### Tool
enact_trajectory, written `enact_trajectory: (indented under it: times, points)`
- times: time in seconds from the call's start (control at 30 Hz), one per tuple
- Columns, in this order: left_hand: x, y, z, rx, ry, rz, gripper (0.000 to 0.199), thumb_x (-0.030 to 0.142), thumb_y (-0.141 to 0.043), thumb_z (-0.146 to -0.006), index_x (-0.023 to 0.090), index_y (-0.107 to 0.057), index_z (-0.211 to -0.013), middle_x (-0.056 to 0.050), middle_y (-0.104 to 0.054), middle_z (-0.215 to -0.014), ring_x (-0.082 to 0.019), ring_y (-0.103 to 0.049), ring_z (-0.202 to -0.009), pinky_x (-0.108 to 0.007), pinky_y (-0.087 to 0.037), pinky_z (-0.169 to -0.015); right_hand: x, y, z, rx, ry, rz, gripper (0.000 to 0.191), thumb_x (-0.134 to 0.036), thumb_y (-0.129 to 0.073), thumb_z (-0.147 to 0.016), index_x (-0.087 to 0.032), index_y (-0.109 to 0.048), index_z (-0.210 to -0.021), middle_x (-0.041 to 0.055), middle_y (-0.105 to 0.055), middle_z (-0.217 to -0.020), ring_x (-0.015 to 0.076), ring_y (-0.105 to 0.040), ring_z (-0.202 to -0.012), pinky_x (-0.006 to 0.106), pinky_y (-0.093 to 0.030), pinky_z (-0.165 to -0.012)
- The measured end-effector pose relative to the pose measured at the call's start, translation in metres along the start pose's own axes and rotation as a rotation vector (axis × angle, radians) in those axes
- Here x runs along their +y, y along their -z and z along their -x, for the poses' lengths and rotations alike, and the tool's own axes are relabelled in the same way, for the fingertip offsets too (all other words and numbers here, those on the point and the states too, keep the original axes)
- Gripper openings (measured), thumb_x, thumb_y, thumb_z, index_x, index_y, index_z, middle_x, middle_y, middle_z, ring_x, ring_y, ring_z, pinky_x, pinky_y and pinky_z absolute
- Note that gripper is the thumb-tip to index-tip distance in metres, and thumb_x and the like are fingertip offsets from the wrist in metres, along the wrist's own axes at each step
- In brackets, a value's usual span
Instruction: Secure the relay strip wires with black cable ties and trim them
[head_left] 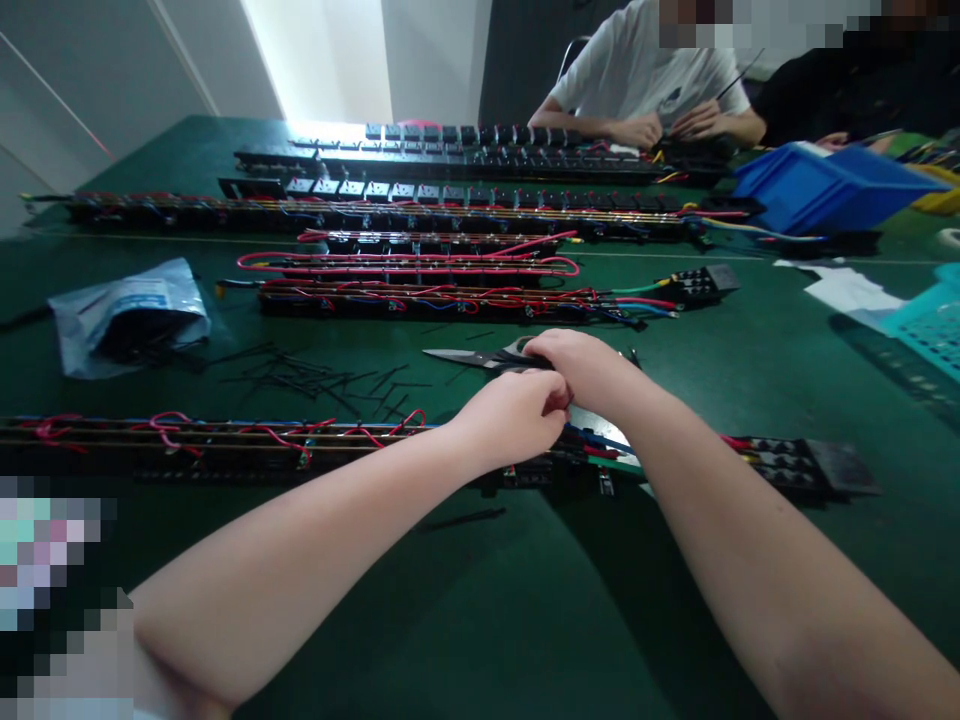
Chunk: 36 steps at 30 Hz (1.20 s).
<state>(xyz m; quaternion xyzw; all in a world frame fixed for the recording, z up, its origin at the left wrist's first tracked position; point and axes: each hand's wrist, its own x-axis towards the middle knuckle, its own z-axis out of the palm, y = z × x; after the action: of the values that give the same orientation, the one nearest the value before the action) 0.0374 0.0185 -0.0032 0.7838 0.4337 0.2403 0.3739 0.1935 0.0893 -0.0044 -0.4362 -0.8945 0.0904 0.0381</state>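
Observation:
My right hand is curled over the handles of a pair of scissors, whose blades point left. Just in front of it, my left hand is closed, its fingertips bent in close to the right hand; what they pinch is hidden. Both hands are above a long black strip assembly with red and blue wires and thin brass-coloured rods along it. At its right end, wires run to a black connector block. My forearms cover part of the strip.
Black cable ties lie scattered beside a plastic bag. More wired strips lie further back. A blue bin, white paper and a turquoise basket are at the right. A co-worker sits across the green table.

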Motion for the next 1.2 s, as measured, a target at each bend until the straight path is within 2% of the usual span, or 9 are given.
enact_trajectory:
  times: [0.1,0.23,0.33,0.4,0.57,0.73,0.87,1.1,1.2]
  points:
    - [0.001,0.002,0.0,-0.005,0.068,0.035,0.007,0.018,-0.058,-0.085,0.02,-0.063,-0.08,-0.002,-0.071,-0.082,-0.018,-0.063,-0.077,-0.031,-0.045,-0.073,0.002,0.01,0.016,0.098,-0.094,-0.01,0.023,-0.023,-0.062,-0.082,-0.015,-0.069,-0.102,0.0127,-0.073,-0.101,0.0255,-0.066,-0.09,0.034,-0.049,-0.076]
    - [0.002,0.006,-0.001,-0.009,0.147,0.087,0.009,0.022,-0.06,-0.085,0.019,-0.067,-0.081,-0.002,-0.072,-0.081,-0.017,-0.063,-0.077,-0.029,-0.045,-0.073,0.015,0.027,0.054,0.315,-0.315,-0.152,0.032,-0.037,-0.069,-0.079,-0.018,-0.062,-0.105,0.0121,-0.07,-0.102,0.028,-0.065,-0.092,0.039,-0.05,-0.08]
    - [0.0,0.006,-0.002,-0.014,0.188,0.136,0.009,0.023,-0.062,-0.085,0.019,-0.068,-0.081,-0.002,-0.071,-0.081,-0.016,-0.062,-0.076,-0.029,-0.045,-0.073,0.023,0.036,0.089,0.207,-0.518,-0.33,0.061,-0.052,-0.076,-0.07,-0.017,-0.055,-0.116,0.0132,-0.067,-0.106,0.0279,-0.064,-0.09,0.04,-0.052,-0.077]
    - [-0.001,0.006,-0.004,-0.014,0.215,0.17,0.007,0.024,-0.064,-0.084,0.018,-0.069,-0.081,-0.002,-0.071,-0.081,-0.016,-0.062,-0.076,-0.029,-0.045,-0.072,0.026,0.039,0.11,0.101,-0.615,-0.336,0.081,-0.054,-0.082,-0.06,-0.017,-0.05,-0.125,0.0127,-0.065,-0.107,0.0287,-0.063,-0.091,0.041,-0.052,-0.077]
    - [-0.007,0.005,-0.006,0.026,0.248,0.295,0.004,0.019,-0.065,-0.082,0.018,-0.068,-0.08,0.001,-0.067,-0.077,-0.014,-0.059,-0.074,-0.027,-0.042,-0.07,0.035,0.042,0.139,-0.19,-0.61,-0.33,0.08,-0.061,-0.079,-0.058,-0.018,-0.053,-0.121,0.0106,-0.068,-0.1,0.0312,-0.066,-0.087,0.043,-0.053,-0.076]
    - [-0.009,0.005,-0.007,0.072,0.252,0.311,0.007,0.022,-0.066,-0.083,0.018,-0.066,-0.077,0.003,-0.058,-0.069,-0.012,-0.051,-0.067,-0.026,-0.037,-0.064,0.038,0.044,0.145,-0.325,-0.572,-0.269,0.072,-0.065,-0.081,-0.057,-0.023,-0.061,-0.112,0.0097,-0.073,-0.102,0.0326,-0.069,-0.088,0.045,-0.055,-0.077]
    - [-0.006,0.006,-0.007,0.076,0.222,0.312,0.007,0.019,-0.066,-0.083,0.018,-0.066,-0.077,0.003,-0.06,-0.073,-0.012,-0.053,-0.071,-0.026,-0.039,-0.068,0.031,0.042,0.147,-0.315,-0.503,-0.259,0.057,-0.056,-0.085,-0.057,-0.027,-0.065,-0.102,0.0077,-0.074,-0.093,0.0329,-0.07,-0.08,0.044,-0.056,-0.067]
    - [-0.001,0.011,-0.005,0.066,0.176,0.25,0.007,0.022,-0.068,-0.083,0.019,-0.071,-0.078,0.0,-0.07,-0.089,-0.016,-0.06,-0.085,-0.028,-0.047,-0.079,0.01,0.029,0.13,-0.212,-0.353,-0.161,0.066,-0.064,-0.084,-0.055,-0.022,-0.068,-0.103,0.0092,-0.074,-0.095,0.0318,-0.069,-0.081,0.041,-0.056,-0.067]
    - [-0.001,0.012,-0.004,0.069,0.156,0.238,0.008,0.022,-0.069,-0.083,0.02,-0.072,-0.077,-0.001,-0.071,-0.092,-0.018,-0.061,-0.094,-0.03,-0.048,-0.087,0.008,0.027,0.129,-0.18,-0.355,-0.127,0.073,-0.066,-0.084,-0.053,-0.021,-0.068,-0.108,0.0097,-0.073,-0.096,0.0316,-0.069,-0.082,0.04,-0.055,-0.067]
